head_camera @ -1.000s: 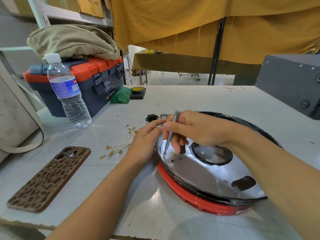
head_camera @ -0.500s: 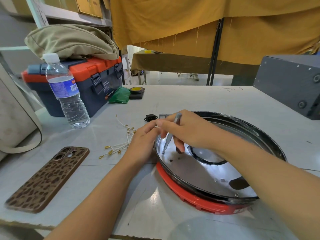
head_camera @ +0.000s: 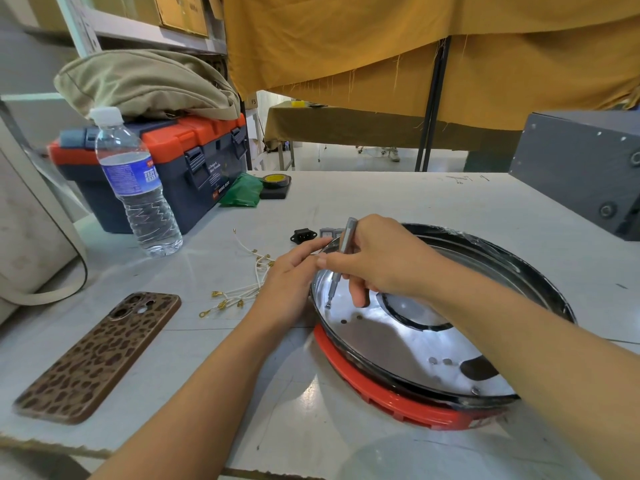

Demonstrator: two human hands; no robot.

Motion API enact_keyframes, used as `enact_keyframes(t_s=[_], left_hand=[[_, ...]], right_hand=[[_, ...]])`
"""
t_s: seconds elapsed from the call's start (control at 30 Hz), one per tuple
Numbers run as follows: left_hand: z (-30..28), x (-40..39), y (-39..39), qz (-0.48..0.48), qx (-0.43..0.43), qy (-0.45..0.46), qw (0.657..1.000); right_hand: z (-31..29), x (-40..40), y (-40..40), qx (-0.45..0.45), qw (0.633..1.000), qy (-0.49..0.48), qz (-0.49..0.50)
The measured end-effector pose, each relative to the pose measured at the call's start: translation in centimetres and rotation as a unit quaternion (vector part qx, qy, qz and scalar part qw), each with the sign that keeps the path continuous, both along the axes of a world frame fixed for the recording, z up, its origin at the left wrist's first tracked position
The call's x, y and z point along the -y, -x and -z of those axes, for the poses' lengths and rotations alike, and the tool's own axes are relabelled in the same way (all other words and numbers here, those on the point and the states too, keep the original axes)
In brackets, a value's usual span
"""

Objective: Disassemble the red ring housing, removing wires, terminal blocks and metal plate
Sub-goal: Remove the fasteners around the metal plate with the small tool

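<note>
Silver screwdriver [head_camera: 341, 261] gripped in right hand [head_camera: 377, 261] slants tip-down-left onto metal plate [head_camera: 391, 344]; left hand [head_camera: 291, 282], fingers apparently relaxed, rests at its rim.

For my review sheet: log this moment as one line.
stage: unscrewing metal plate | right hand: grips screwdriver, tip on plate | left hand: steadies rim | wires: on table
</note>
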State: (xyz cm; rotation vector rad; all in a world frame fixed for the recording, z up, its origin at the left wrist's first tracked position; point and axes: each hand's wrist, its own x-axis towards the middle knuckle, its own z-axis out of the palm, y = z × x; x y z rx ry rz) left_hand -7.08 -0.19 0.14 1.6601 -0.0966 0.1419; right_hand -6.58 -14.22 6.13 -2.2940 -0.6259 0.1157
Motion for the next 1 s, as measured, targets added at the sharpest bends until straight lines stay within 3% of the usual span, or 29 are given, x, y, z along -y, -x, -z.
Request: enact_keyframes(t_s=[0.47,1.0], left_hand=[[-0.2,0.0,0.0,-0.003,0.000,-0.013,1.000],[-0.1,0.1,0.0,-0.011,-0.006,-0.017,1.000]], right_hand=[[-0.7,1.0,-0.2,-0.053,0.991,-0.033,-0.122],[-0.6,2.5,-1.1,-0.109,0.980,-0.066,-0.153]])
